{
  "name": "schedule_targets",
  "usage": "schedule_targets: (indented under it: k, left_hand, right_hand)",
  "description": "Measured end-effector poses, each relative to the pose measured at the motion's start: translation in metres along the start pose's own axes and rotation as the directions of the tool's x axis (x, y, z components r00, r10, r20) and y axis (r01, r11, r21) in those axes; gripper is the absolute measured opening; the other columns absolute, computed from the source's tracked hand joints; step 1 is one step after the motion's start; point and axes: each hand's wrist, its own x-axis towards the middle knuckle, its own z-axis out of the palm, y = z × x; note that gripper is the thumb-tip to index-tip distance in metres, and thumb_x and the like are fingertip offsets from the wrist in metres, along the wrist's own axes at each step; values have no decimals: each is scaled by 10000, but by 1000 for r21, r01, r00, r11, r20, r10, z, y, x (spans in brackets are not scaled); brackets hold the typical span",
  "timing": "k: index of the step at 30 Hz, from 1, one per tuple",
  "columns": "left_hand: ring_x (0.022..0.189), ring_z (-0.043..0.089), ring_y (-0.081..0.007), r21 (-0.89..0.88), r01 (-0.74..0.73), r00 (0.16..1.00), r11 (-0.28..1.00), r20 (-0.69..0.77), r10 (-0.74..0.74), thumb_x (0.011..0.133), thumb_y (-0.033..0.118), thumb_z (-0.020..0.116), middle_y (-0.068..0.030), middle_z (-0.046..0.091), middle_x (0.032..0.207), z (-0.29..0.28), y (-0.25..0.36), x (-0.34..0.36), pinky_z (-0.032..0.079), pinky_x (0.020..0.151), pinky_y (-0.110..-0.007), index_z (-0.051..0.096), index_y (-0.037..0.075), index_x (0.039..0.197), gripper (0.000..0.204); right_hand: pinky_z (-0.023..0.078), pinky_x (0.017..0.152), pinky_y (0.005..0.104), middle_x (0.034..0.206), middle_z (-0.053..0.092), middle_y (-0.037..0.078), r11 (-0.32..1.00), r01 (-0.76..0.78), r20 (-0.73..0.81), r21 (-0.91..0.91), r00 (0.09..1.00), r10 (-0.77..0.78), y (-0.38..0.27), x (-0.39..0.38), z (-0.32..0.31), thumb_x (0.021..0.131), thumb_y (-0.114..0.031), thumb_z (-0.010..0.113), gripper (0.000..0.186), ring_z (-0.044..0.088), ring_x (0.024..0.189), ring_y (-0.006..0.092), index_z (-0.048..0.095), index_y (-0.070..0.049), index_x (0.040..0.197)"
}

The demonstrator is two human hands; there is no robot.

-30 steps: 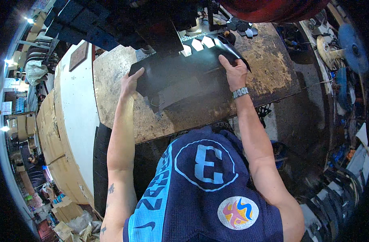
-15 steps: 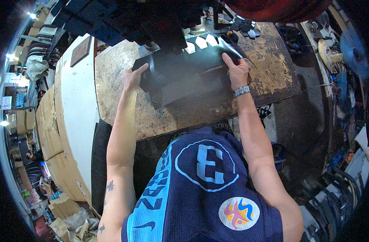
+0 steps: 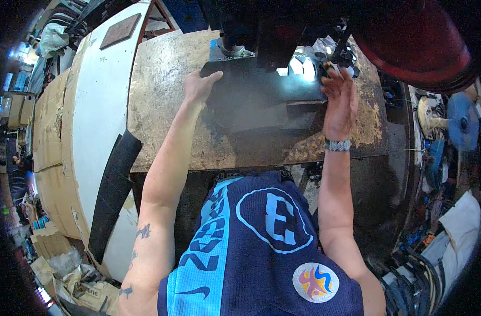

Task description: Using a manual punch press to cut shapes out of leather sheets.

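Observation:
A dark, flat sheet [image 3: 246,102] lies on the worn wooden worktable [image 3: 161,126], partly under a dark machine [image 3: 272,31]. My left hand [image 3: 201,87] grips the sheet's left edge, with the thumb on top and the fingers out of sight beneath. My right hand [image 3: 340,102] is off the sheet, raised beside its right end with the fingers curved and apart. I see nothing held in it. Bright white shapes [image 3: 302,68] show at the sheet's far side, beside the right fingertips. Small dark pieces around there are hard to make out.
A large red rounded part [image 3: 419,47] hangs at the upper right. To the left stands a white panel [image 3: 101,105] with cardboard [image 3: 51,121] behind it, and a black strip [image 3: 111,195] leans there. A blue fan [image 3: 463,122] is at the far right.
My right hand has let go of the sheet's right side and lifted away. The sheet, still in my left hand, now lies flatter on the table. The view has shifted.

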Motion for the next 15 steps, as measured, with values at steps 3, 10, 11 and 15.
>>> schedule_targets:
  k: [3, 10, 11, 15]
  left_hand:
    - [743, 695, -199, -62, -29, 999, 998, 25, 31, 810, 160, 769, -144, 723, 882, 3, 1, 0, 555, 643, -333, 694, -56, 1053, 334]
    - [695, 660, -164, 72, -79, 996, 994, -34, 82, 815, 158, 768, -123, 718, 838, 3, 2, -5, 519, 604, -322, 707, -62, 1022, 308]
    - [688, 658, -157, 43, -92, 995, 995, -23, 93, 818, 160, 766, -115, 717, 827, 4, 0, -5, 518, 607, -320, 712, -57, 1011, 295]
    - [664, 656, -146, -33, -135, 991, 990, 2, 135, 829, 165, 759, -97, 715, 797, 6, -15, 6, 515, 604, -313, 722, -45, 990, 268]
  right_hand:
    - [551, 861, 408, 1125, 693, 141, 849, -150, 283, 507, 959, 0, 12, 33, 8, 1001, -295, 579, 316, 673, 1024, 272, 608, -31, 1172]
    - [590, 841, 399, 1101, 704, 136, 772, -135, 309, 622, 947, -83, 30, 52, 5, 965, -202, 638, 241, 701, 954, 277, 630, -30, 1134]
    - [590, 841, 399, 1101, 704, 136, 771, -142, 319, 620, 944, -82, 30, 53, 5, 965, -202, 638, 241, 701, 954, 277, 630, -30, 1134]
    - [411, 436, 264, 649, 603, 17, 923, -85, 39, 377, 996, 76, 21, 49, 16, 901, -357, 729, 321, 556, 522, 120, 612, -74, 806]
